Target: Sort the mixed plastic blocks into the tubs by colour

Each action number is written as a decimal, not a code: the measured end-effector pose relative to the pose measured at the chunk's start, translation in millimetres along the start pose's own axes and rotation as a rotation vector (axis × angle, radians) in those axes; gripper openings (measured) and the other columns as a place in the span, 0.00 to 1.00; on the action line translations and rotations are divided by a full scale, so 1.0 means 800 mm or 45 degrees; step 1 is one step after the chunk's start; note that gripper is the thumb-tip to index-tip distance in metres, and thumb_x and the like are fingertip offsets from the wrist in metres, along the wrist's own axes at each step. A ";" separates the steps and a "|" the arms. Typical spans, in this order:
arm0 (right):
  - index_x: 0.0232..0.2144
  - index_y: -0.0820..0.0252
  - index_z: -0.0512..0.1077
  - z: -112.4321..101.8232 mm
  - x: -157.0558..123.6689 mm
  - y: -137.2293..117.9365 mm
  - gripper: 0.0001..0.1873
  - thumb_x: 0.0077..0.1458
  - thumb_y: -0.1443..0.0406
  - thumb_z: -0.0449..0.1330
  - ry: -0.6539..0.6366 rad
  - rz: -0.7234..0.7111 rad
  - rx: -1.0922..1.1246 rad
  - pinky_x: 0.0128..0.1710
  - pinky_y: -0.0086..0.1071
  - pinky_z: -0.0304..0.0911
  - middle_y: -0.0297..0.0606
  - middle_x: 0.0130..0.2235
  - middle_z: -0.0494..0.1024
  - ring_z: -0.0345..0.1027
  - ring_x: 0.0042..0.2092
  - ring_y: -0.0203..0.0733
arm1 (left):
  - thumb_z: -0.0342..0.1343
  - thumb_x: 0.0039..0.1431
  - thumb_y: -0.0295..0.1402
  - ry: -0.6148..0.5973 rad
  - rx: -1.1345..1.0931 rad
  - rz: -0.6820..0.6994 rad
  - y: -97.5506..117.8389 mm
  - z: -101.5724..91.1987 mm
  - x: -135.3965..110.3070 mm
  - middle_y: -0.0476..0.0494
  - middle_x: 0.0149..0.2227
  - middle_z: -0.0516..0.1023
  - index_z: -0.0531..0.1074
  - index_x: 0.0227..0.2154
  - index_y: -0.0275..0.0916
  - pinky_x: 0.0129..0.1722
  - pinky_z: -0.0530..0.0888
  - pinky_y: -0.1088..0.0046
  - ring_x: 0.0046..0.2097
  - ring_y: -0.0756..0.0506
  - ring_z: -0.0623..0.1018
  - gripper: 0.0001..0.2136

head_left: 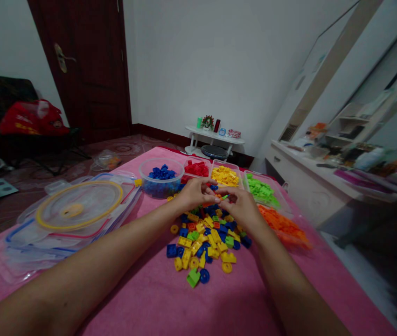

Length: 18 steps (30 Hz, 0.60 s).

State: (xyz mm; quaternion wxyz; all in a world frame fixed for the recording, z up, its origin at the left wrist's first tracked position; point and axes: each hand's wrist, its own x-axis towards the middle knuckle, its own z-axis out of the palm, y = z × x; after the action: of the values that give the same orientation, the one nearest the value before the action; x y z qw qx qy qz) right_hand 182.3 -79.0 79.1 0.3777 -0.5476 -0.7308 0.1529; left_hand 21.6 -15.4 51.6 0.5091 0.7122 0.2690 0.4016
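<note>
Both left hand (pixel 197 193) and right hand (pixel 243 204) meet mid-frame, curled over blocks (pixel 208 237) heaped just below centre; can't tell what's gripped. Picking through, it seems; next calls for neat pinching.

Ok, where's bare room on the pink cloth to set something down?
The pink cloth is bare between the forearms, nearer the camera than the loose bricks; a narrower strip shows between the right forearm and the cloth's right edge. It is crowded at the bricks, the containers behind and right of them, and the lids at left.
</note>
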 end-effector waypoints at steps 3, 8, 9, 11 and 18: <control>0.33 0.62 0.76 -0.004 0.000 -0.006 0.12 0.43 0.66 0.59 0.010 0.006 0.014 0.27 0.27 0.59 0.36 0.32 0.77 0.64 0.27 0.33 | 0.64 0.42 0.35 -0.041 -0.039 0.012 0.002 0.000 0.000 0.45 0.28 0.76 0.71 0.44 0.30 0.32 0.71 0.75 0.30 0.50 0.75 0.24; 0.36 0.63 0.76 -0.025 0.002 0.000 0.15 0.43 0.63 0.61 -0.010 0.120 0.027 0.27 0.28 0.61 0.38 0.31 0.78 0.66 0.27 0.35 | 0.55 0.54 0.39 -0.053 0.069 0.116 0.009 -0.003 -0.002 0.43 0.35 0.78 0.75 0.38 0.32 0.35 0.70 0.76 0.35 0.49 0.76 0.15; 0.36 0.63 0.76 -0.032 0.002 0.003 0.15 0.43 0.63 0.62 0.010 0.132 0.026 0.28 0.29 0.62 0.38 0.31 0.78 0.67 0.28 0.36 | 0.54 0.55 0.40 -0.046 0.103 0.114 0.009 -0.004 -0.003 0.43 0.34 0.78 0.75 0.37 0.32 0.34 0.70 0.77 0.34 0.49 0.75 0.15; 0.35 0.63 0.76 -0.048 0.003 0.008 0.16 0.42 0.61 0.62 0.050 0.147 0.031 0.29 0.31 0.63 0.39 0.30 0.78 0.68 0.29 0.38 | 0.52 0.57 0.41 -0.028 0.157 0.080 0.008 -0.006 -0.004 0.44 0.31 0.78 0.75 0.35 0.32 0.32 0.69 0.77 0.32 0.50 0.75 0.16; 0.33 0.63 0.77 -0.119 -0.001 0.021 0.16 0.42 0.59 0.61 0.145 0.202 -0.212 0.27 0.31 0.63 0.40 0.27 0.77 0.69 0.28 0.40 | 0.54 0.54 0.38 0.074 0.337 0.032 -0.010 -0.013 -0.001 0.43 0.33 0.79 0.76 0.36 0.32 0.33 0.70 0.75 0.33 0.48 0.76 0.14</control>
State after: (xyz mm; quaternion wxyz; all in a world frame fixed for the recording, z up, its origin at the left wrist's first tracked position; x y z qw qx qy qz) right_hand 262.7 -92.0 131.5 0.3586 -0.6409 -0.6728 0.0897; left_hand 13.0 -8.0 45.4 0.3974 0.7645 0.3253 0.3896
